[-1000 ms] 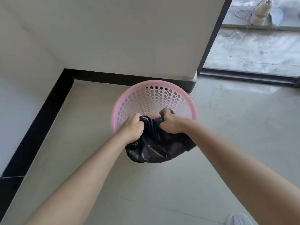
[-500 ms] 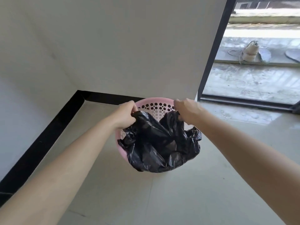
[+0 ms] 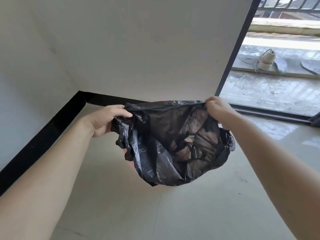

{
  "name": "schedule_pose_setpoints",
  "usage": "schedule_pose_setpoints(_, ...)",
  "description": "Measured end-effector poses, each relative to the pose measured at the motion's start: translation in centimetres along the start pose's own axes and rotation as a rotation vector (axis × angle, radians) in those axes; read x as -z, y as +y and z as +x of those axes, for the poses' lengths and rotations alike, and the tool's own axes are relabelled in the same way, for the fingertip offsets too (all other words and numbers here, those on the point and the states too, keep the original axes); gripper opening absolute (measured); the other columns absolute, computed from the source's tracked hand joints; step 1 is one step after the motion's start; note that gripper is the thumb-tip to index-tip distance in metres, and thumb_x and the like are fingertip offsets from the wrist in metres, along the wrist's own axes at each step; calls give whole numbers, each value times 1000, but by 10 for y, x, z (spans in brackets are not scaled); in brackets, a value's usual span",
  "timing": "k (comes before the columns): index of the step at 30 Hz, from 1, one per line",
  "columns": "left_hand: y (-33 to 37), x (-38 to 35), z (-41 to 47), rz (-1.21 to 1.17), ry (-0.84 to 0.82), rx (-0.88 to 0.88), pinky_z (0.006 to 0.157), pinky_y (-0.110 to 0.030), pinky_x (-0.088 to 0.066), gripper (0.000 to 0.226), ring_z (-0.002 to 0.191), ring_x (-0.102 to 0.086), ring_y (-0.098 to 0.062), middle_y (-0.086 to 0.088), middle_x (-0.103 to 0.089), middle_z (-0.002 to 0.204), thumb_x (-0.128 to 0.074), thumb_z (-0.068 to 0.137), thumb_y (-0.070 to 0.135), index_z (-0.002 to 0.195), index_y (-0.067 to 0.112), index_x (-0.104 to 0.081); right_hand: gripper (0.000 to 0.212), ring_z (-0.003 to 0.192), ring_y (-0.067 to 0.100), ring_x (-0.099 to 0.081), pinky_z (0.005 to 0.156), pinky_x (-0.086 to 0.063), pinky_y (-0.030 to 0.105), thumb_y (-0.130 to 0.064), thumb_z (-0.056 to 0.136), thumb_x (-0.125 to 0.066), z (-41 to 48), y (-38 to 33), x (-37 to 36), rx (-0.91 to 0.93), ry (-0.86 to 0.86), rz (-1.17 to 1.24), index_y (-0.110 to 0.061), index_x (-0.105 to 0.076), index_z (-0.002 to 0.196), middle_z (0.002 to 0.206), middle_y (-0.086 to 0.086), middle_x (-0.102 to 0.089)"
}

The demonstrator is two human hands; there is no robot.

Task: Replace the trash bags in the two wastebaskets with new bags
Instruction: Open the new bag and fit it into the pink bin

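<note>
Two bare forearms reach in from the lower corners, no sleeves visible up to the picture's edge. The left hand [image 3: 105,118] and right hand [image 3: 219,110] wear no gloves; no watch, band or ring shows at either wrist

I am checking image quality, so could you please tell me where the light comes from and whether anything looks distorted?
Head view: daylight enters from the doorway at right, glinting on the black bag held by the left hand and right hand; the wide-angle lens slants the door frame.
</note>
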State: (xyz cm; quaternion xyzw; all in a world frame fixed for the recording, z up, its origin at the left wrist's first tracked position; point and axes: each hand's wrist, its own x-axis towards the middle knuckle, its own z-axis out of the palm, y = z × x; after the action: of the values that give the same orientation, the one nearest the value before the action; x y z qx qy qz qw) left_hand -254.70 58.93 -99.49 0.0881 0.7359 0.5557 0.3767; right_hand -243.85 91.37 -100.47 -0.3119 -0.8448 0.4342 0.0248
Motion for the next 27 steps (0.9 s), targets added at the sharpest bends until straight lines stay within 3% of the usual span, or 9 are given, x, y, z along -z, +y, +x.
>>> schedule_pose_setpoints(2, -2, -1, 6, -26, 50, -26, 85, -37, -53, 52, 99, -64, -28, -15, -67, 120, -70, 85, 30, 129, 4, -59, 23, 87, 31, -52, 68, -36, 33, -15, 93, -38, 1, 0, 1, 29, 31, -116, -2, -55, 88, 91, 17, -55)
schedule_pose_setpoints(5, -13, -5, 31, 3, 332, -78, 99, -40, -48, 69, 107, -64, -25, -8, -70, 118, -73, 77, 53, 127, 7, -61, 37, 84, 30, -54, 68, -40, 34, -37, 95, -41, -3, 0, -3, 130, 66, -205, -8, -58, 81, 85, 12, -60)
schedule_pose_setpoints(8, -23, -11, 52, 43, 452, -111, 76, -31, -42, 31, 82, -56, -19, -5, -62, 89, -62, 92, 45, 97, 14, -66, 39, 91, 29, -59, 76, -47, 34, -50, 98, -45, 3, 11, -15, 258, 114, -336, -18, -68, 98, 92, 6, -66)
schedule_pose_setpoints(12, -31, -17, 61, 81, 433, 117, 57, -22, -40, 36, 63, -57, -17, -3, -64, 77, -57, 94, 50, 84, 16, -64, 45, 84, 27, -57, 69, -46, 34, -56, 98, -42, 11, 17, -24, 277, 191, -438, -21, -68, 84, 83, 4, -64)
schedule_pose_setpoints(15, -33, -18, 74, 242, 387, 268, 58, -23, -40, 31, 65, -58, -19, -7, -67, 77, -61, 92, 41, 82, 12, -64, 50, 84, 31, -59, 71, -51, 36, -55, 94, -45, 24, 14, -26, 178, 173, -419, -15, -67, 73, 78, 7, -64)
schedule_pose_setpoints(18, -28, -16, 83, 353, 375, 310, 56, -27, -36, 31, 60, -45, -18, -6, -51, 70, -51, 100, 24, 70, 13, -52, 45, 86, 33, -60, 75, -53, 36, -53, 86, -50, 42, 8, -29, 103, 171, -377, -16, -64, 64, 81, 10, -65)
schedule_pose_setpoints(21, -19, -9, 91, 230, 430, 250, 64, -30, -43, 31, 70, -56, -21, -6, -60, 83, -56, 97, 40, 89, 11, -64, 42, 82, 29, -59, 69, -48, 31, -52, 85, -56, 57, 1, -34, 79, 223, -363, -16, -72, 71, 81, 8, -67)
schedule_pose_setpoints(23, -18, -3, 99, 318, 574, 172, 69, -30, -48, 43, 85, -64, -26, -9, -67, 91, -60, 91, 52, 82, 10, -64, 45, 75, 27, -57, 63, -44, 29, -52, 87, -56, 62, -3, -37, 113, 309, -384, -12, -75, 76, 72, 6, -64)
schedule_pose_setpoints(27, -17, -11, 99, 459, 385, 312, 42, -20, -36, 33, 56, -52, -22, -8, -53, 66, -51, 97, 19, 66, 8, -50, 50, 77, 32, -58, 63, -41, 31, -53, 93, -55, 68, -1, -40, 184, 342, -449, -9, -71, 75, 72, 10, -62)
